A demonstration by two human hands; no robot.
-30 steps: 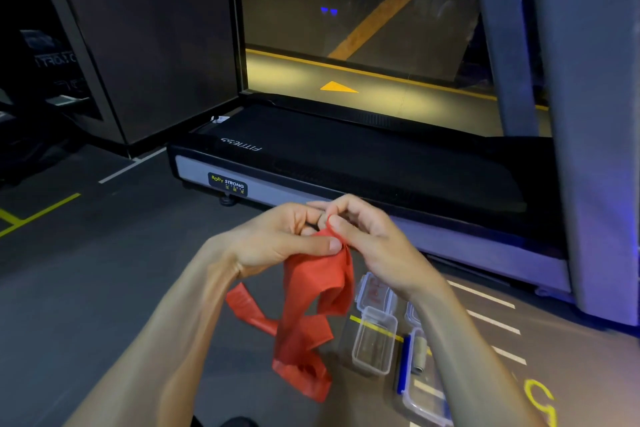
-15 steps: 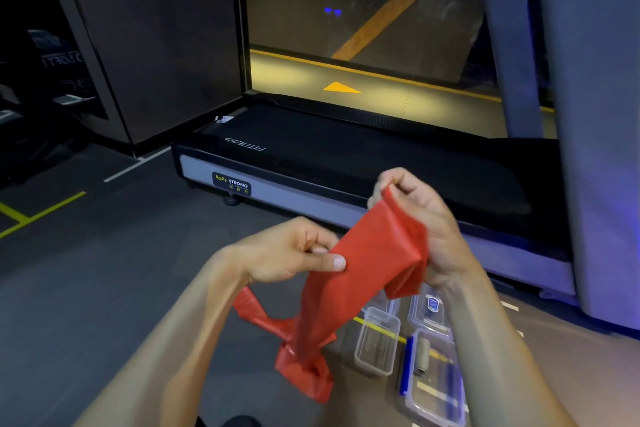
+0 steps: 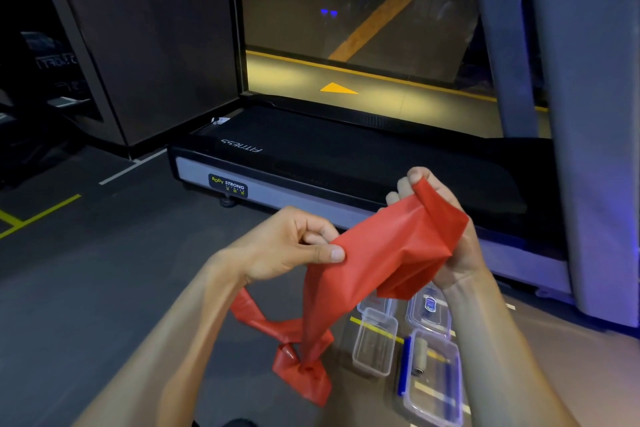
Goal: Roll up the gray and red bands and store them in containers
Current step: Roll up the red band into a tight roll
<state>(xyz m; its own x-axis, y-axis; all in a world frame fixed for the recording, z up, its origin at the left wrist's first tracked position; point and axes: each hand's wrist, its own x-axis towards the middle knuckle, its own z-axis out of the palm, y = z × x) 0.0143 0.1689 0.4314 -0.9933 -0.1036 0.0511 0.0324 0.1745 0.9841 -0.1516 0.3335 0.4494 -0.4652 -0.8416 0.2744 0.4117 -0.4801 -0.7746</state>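
Above a dark gym floor [image 3: 86,288], in front of a treadmill [image 3: 346,163], a person holds one end of a red band [image 3: 388,253] stretched flat between both hands. The right hand [image 3: 446,236] sits higher and farther out, its fingers closed on the band's end, a corner of which stands up above the thumb. The left hand [image 3: 287,243] is lower and nearer the body, pinching the band's edge between thumb and fingers. Between the two grips the band runs slantwise, rising from lower left to upper right; below the left hand the rest hangs down and lies twisted and bunched on the floor. Rolling has not visibly begun, and it would likely start at the right hand's end, winding back along that slanting line toward the left hand, which is nearer the loose tail and better placed to feed it. Just right of the tail, an empty clear container [image 3: 375,343] stands open on the floor; beside it a second container [image 3: 433,378] holds what appears to be the rolled gray band [image 3: 419,355], so the empty one looks meant for the red.
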